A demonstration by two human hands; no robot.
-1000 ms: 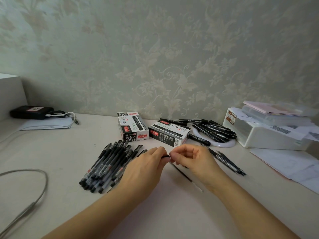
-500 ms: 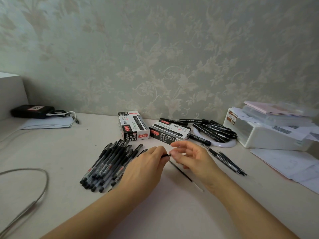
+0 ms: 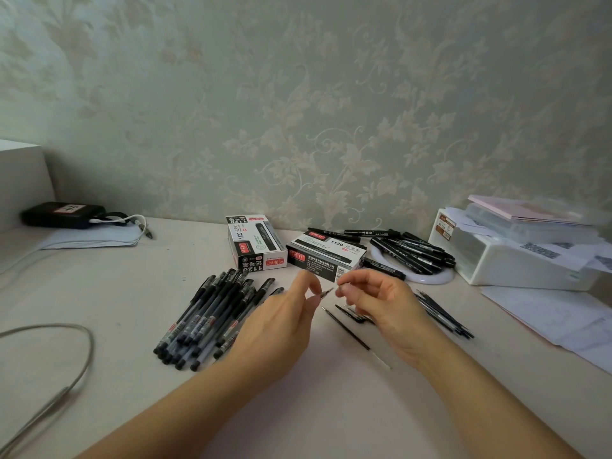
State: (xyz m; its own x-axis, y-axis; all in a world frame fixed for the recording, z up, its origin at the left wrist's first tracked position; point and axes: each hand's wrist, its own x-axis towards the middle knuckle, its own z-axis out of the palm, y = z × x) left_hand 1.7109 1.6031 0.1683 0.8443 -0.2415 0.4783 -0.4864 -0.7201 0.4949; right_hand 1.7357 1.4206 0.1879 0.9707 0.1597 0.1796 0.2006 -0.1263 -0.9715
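Left hand (image 3: 284, 321) pinches pen tip (image 3: 327, 292) between thumb and forefinger, just above the table (image 3: 116, 293). Right hand (image 3: 381, 301) just right of it, fingers loosely curled; possibly holding something, unclear. Refill (image 3: 347, 329) lies below; gel pens (image 3: 212, 313) left.

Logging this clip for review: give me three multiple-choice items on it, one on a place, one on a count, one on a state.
1. Where does the pen pile lie?
A. left of the left hand
B. on the ring light
C. on the papers

2. How many pen boxes stand near the wall?
A. one
B. two
C. four

3. What is the left hand doing?
A. lying flat
B. pinching a pen tip
C. lifting a marker

Answers:
1 A, the pile lies on the table, running out to the left from beside that hand.
2 B, two printed boxes stand side by side.
3 B, its thumb and finger close on the tip above the table.
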